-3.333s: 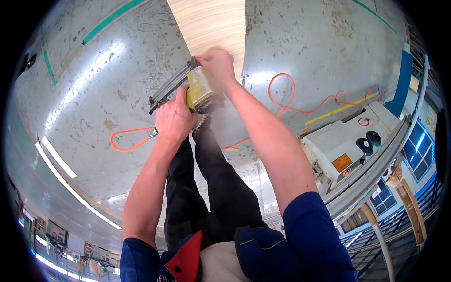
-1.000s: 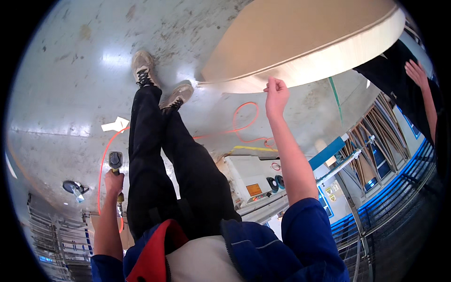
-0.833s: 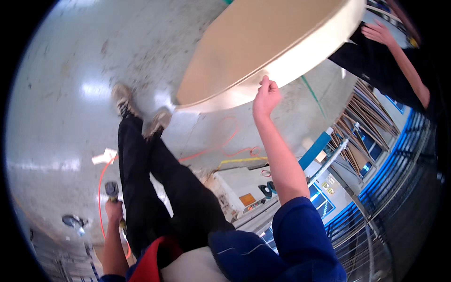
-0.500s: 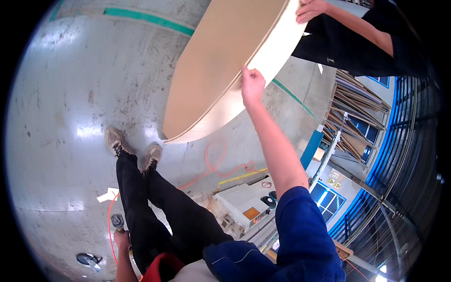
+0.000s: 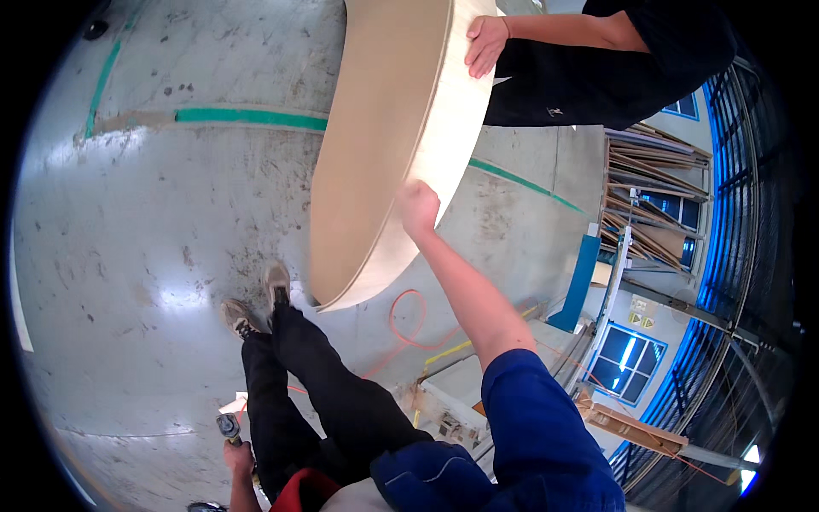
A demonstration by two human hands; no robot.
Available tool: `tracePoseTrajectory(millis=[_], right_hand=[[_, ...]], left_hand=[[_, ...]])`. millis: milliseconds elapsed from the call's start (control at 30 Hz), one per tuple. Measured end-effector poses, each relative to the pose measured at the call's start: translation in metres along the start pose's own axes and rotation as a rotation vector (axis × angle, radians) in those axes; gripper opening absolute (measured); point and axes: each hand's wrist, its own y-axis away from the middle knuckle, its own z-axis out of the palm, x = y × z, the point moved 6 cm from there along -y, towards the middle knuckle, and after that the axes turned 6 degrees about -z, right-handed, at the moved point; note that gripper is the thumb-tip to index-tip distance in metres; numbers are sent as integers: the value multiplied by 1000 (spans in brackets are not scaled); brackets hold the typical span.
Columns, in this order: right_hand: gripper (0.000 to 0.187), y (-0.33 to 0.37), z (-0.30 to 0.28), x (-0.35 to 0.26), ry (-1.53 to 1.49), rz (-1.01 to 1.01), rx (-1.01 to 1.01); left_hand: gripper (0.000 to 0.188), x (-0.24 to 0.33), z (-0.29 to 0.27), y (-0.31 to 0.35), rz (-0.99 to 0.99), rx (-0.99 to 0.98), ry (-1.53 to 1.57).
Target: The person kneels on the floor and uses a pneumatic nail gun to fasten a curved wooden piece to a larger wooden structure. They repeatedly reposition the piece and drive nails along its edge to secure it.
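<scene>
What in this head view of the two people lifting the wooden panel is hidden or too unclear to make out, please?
- Head view: the right hand presses the wooden panel; its fingers are hidden behind the edge.
- Left hand grips a tool, too small to identify.
- The panel's top is cut off by the frame.
- The co-worker's hand shows; their second hand is unseen.

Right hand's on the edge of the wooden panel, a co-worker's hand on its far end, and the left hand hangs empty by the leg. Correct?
Not quite. The left hand isn't empty: the head view shows it gripping a tool. The right hand is on the panel edge, and the co-worker's hand holds the far end.
</scene>
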Motion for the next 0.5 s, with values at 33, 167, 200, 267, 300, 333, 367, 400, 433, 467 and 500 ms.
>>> tracePoseTrajectory(millis=[33, 167, 200, 267, 300, 333, 367, 400, 433, 467, 500], right_hand=[[40, 0, 0, 2, -52, 9, 5], [39, 0, -5, -1, -37, -92, 52], [39, 0, -6, 0, -49, -93, 48], [38, 0, -7, 2, -64, -55, 38], [37, 0, -5, 1, -108, -58, 14], [36, 1, -4, 4, -141, -21, -9], [36, 2, -3, 7, -167, 28, -35], [36, 3, -1, 10, -248, 72, -61], [37, 4, 1, 14, -324, 135, -88], [37, 6, 4, 19, -412, 219, -125], [37, 7, 3, 21, -392, 228, -138]], left_hand=[[41, 5, -10, -3, -36, 23, -16], [50, 53, -51, -15, -78, 11, 92], [49, 66, -61, -18, -101, -28, 146], [48, 96, -79, -23, -109, -47, 207], [47, 110, -86, -27, -149, -68, 246], [46, 128, -97, -30, -108, -64, 280], [45, 143, -104, -31, -104, -71, 319], [44, 152, -111, -28, -155, -92, 349], [40, 166, -122, -25, -112, -73, 370], [40, 179, -130, -23, -116, -78, 336], [40, 192, -137, -20, -124, -82, 322]])
